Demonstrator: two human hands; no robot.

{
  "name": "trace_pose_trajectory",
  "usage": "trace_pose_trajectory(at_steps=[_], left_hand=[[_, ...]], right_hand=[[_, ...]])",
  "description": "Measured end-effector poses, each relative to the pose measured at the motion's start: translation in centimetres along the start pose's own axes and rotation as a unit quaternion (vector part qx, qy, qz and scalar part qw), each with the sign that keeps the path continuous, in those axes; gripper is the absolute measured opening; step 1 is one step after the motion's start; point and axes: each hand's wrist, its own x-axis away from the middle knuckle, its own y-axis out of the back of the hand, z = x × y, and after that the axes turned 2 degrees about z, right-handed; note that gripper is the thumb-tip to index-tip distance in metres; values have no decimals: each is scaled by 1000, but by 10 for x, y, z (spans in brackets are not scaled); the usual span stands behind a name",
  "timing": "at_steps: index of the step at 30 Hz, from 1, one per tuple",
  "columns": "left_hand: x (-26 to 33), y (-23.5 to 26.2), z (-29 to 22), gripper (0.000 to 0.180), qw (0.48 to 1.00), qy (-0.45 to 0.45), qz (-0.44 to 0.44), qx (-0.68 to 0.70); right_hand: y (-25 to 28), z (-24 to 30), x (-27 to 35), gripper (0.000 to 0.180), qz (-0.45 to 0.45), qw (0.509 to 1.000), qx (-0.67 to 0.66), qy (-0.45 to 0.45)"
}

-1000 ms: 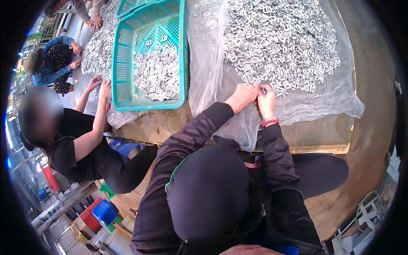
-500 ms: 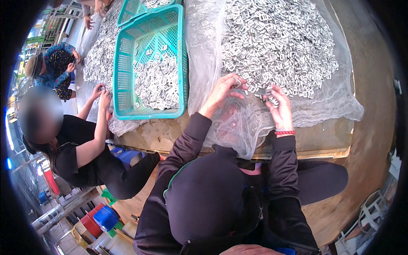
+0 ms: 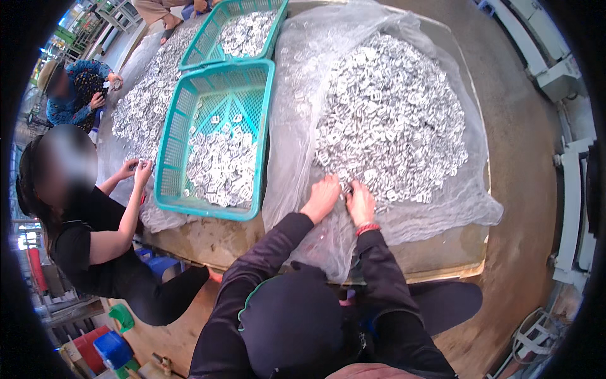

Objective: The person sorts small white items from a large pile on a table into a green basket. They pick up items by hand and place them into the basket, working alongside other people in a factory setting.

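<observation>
A broad heap of small silvery slide buckles (image 3: 391, 114) is spread on a sheet of whitish mesh netting (image 3: 435, 230) in front of me. At its near edge my two hands are close together. My left hand (image 3: 322, 198) has its fingers curled down and closed; what lies under them is hidden. My right hand (image 3: 362, 203), with a red bracelet at its wrist, is closed on small metal buckles (image 3: 345, 187) that show between the two hands. To the left stands a teal plastic basket (image 3: 267, 139) partly filled with the same kind of buckles.
A second teal basket (image 3: 281, 31) with buckles adjoins the first at the far side. Another buckle pile (image 3: 151, 95) lies left of them. A co-worker in black (image 3: 95, 246) sits at my left, handling small pieces; another in blue (image 3: 79, 95) sits farther off. The table's near edge (image 3: 435, 275) is before me.
My hands were apart, the left pinching one buckle and the right holding several; now they have come together at the heap's edge. The whole view has shifted, showing more of the far side.
</observation>
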Motion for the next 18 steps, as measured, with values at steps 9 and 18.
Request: trace_pose_trajectory(at_steps=[9, 18], left_hand=[[-1, 37, 16, 12, 712, 69, 114, 689], [20, 42, -30, 40, 202, 236, 162, 937]], right_hand=[[33, -11, 2, 14, -11, 761, -630, -152], [125, 86, 28, 28, -78, 957, -193, 201]])
